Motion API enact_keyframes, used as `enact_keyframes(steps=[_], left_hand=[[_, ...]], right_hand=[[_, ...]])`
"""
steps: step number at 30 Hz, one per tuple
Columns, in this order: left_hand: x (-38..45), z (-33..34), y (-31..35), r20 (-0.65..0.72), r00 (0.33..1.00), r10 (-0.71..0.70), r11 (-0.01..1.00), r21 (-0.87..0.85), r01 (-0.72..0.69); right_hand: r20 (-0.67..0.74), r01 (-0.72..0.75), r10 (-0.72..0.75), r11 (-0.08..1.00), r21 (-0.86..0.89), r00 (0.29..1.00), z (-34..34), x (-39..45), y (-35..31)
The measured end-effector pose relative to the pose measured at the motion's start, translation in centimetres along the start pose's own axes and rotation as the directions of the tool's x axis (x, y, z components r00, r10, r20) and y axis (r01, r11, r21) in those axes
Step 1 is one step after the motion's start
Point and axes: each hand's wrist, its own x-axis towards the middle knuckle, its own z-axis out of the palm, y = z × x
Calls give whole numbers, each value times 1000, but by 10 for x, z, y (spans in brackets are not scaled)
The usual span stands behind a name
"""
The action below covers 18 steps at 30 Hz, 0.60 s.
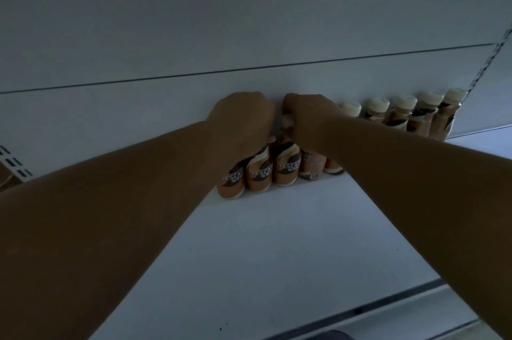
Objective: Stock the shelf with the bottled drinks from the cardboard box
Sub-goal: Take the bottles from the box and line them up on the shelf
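Note:
Both my arms reach onto a white shelf (277,242). My left hand (241,120) and my right hand (310,118) are closed over the tops of a cluster of brown bottled coffee drinks (285,166) standing against the shelf's back wall. Their caps are mostly hidden under my fingers. A row of the same bottles with cream caps (401,115) stands to the right along the back wall. The cardboard box is out of view.
The white back panel (249,35) rises behind the bottles. A slotted upright (487,62) runs at the far right and another slotted strip (13,162) at the left edge. The shelf's front rail (360,309) crosses the lower right.

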Motion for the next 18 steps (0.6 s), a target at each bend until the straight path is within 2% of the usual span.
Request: enact_keyframes(steps=[5,12,18], left_hand=[[-1,3,-3,8,999,-49,998,-49,50],[0,5,-3,-7,1000,-25,1000,13,26],[4,7,-2,27,999,-43,999,-17,43]], right_hand=[[23,-26,27,1000,-15,999,0,1,-2],[-41,-29,31,998,50,999,4,0,-2],[-52,-56,61,995,87,997,6,2,0]])
